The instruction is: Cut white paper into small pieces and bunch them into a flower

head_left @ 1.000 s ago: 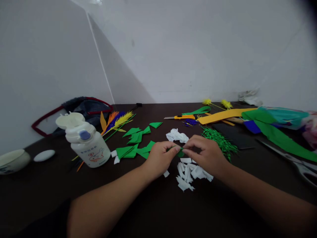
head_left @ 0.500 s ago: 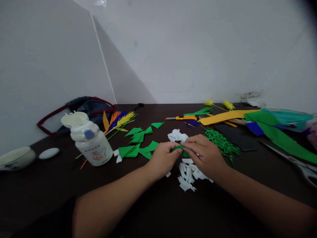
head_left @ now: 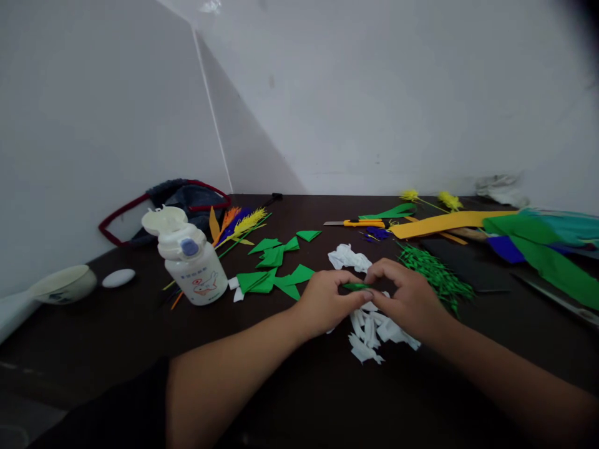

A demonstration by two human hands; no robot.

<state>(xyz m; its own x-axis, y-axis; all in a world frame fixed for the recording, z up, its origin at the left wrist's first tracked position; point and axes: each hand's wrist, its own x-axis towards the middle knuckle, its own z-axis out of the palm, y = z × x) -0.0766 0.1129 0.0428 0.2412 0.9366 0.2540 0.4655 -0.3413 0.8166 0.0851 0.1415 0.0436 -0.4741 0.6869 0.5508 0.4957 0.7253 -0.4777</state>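
My left hand [head_left: 327, 300] and my right hand [head_left: 409, 296] meet over the dark table [head_left: 290, 386], and both pinch a small green paper piece [head_left: 355, 287] between their fingertips. Under and just in front of the hands lies a heap of white paper scraps [head_left: 374, 327]. A crumpled white paper [head_left: 349, 257] lies just behind the hands. Green paper triangles [head_left: 274, 271] are spread to the left of my left hand. A pile of thin green paper shreds [head_left: 437, 274] lies to the right of my right hand.
A white glue bottle [head_left: 189, 259] with its cap flipped open stands at the left, with a bowl [head_left: 63, 284] and a white oval lid [head_left: 118, 278] beyond it. Paper feathers [head_left: 236, 224], a yellow utility knife [head_left: 358, 222], coloured paper strips [head_left: 491, 227] and scissors [head_left: 556, 298] lie around.
The view has shifted, so everything sits further right in the picture. My hands stay together on the green piece, which now looks narrower and more rolled between the fingers.
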